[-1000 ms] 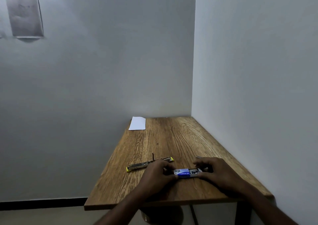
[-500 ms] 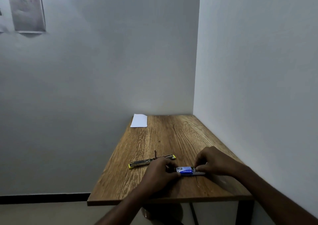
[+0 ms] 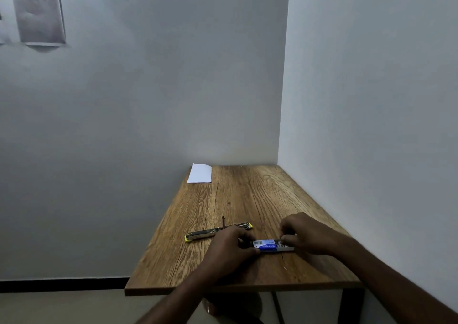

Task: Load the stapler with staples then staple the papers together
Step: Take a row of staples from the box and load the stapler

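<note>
A small blue and white staple box lies on the wooden table near its front edge. My left hand grips the box's left end. My right hand pinches at its right end, where a grey inner tray sticks out. Just behind my left hand lies the stapler, opened out flat, metal with yellow ends and a thin rod standing up from its middle. White papers lie at the table's far left corner.
The table stands in a corner, with a white wall along its right side and another behind it. To the left the table edge drops to the floor. A dark sheet hangs on the far wall.
My right hand has drawn its fingertips onto the box's right end, and the grey tray shows further out. My left hand keeps its hold.
</note>
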{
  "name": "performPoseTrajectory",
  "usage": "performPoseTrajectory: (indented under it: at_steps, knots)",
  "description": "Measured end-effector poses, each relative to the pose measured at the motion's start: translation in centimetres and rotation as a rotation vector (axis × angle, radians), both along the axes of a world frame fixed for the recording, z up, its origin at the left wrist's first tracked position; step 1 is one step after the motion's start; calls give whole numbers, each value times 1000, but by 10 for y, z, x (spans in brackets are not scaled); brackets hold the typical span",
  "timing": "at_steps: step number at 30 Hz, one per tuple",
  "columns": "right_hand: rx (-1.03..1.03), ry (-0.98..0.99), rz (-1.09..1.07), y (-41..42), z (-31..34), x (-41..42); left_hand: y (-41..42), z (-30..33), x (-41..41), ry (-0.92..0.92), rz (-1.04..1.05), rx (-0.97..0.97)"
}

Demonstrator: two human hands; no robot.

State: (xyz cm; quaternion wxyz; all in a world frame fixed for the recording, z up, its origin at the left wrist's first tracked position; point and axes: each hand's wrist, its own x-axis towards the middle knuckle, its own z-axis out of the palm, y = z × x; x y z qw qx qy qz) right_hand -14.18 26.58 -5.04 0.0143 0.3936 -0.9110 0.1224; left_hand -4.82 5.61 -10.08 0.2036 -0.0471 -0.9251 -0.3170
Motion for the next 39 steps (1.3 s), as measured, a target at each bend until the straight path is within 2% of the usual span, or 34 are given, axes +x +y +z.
performPoseTrajectory:
  at_steps: [16,29,39]
  knots:
    - [129,34,18,-12,6,-7,0,0,0,-3,-16,1]
    - [-241,-34,2,4,-12,-7,0,0,0,-3,-7,12]
    - [-421,-112,-7,6,-16,-11,-1,0,0,-9,-2,-9]
